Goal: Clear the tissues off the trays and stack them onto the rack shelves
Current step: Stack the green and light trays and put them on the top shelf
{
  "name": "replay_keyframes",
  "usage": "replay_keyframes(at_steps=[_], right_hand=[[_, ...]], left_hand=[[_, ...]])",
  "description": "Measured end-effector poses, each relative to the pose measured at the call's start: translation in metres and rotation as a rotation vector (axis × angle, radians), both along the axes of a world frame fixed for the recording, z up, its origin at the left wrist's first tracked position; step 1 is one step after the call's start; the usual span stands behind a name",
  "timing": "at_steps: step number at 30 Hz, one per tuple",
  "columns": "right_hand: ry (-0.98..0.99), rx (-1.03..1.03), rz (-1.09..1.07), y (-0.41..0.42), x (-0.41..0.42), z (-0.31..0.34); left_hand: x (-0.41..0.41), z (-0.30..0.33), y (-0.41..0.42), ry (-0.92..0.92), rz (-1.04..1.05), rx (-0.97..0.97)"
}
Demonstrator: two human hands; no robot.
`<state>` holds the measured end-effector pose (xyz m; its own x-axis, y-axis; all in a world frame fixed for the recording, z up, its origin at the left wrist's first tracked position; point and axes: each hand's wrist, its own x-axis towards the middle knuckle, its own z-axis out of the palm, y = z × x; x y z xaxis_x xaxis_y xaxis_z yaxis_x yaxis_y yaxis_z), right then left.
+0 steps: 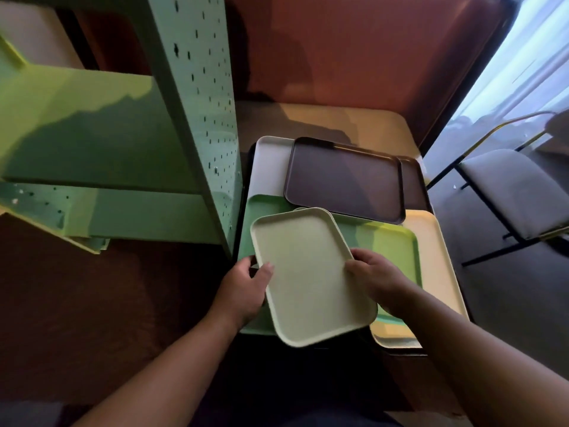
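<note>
Head view | pale green tray [311, 278] atop the tray pile on the table [354, 118], beside the green rack [123, 143] | left hand [243, 291] and right hand [375, 278] pinch its long rims | likely light, stiff, slick; long rims suit | long axis runs near-to-far, skewed left.

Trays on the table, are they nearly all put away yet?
Not yet. No tissues show on the trays, so clearing looks done. Both the left hand and right hand grip the pale green plastic tray. The dark brown tray, bright green tray and others still await the green metal rack.
</note>
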<state>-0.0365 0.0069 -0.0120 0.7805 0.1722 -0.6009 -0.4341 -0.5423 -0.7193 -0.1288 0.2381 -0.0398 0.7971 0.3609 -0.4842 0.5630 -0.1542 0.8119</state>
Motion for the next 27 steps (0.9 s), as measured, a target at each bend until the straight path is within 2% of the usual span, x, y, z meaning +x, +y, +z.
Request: replay_keyframes(at_steps=[2, 7, 11, 17, 19, 21, 24, 27], right_hand=[[0.033, 0.063, -0.024, -0.014, 0.004, 0.004], [0.122, 0.221, -0.189, -0.044, 0.003, -0.011], [0.191, 0.263, -0.252, -0.070, 0.001, -0.018], [0.176, 0.294, -0.173, -0.108, 0.036, -0.004], [0.188, 0.306, -0.096, -0.116, 0.051, 0.004], [0.230, 0.292, 0.048, -0.123, 0.067, 0.010], [0.252, 0.204, 0.238, -0.127, 0.090, 0.014], [0.102, 0.125, 0.058, -0.130, 0.100, 0.000]], left_hand=[[0.010, 0.005, -0.014, -0.009, 0.077, -0.086], [0.031, 0.014, -0.051, -0.061, 0.139, 0.009], [0.039, 0.017, -0.081, -0.074, 0.125, 0.023], [0.043, 0.013, -0.117, 0.041, 0.214, -0.176], [0.049, 0.020, -0.118, 0.020, 0.287, -0.284], [0.056, 0.025, -0.107, -0.005, 0.348, -0.308], [0.065, 0.032, -0.085, 0.071, 0.247, -0.251], [0.066, 0.034, -0.080, 0.209, 0.082, -0.183]])
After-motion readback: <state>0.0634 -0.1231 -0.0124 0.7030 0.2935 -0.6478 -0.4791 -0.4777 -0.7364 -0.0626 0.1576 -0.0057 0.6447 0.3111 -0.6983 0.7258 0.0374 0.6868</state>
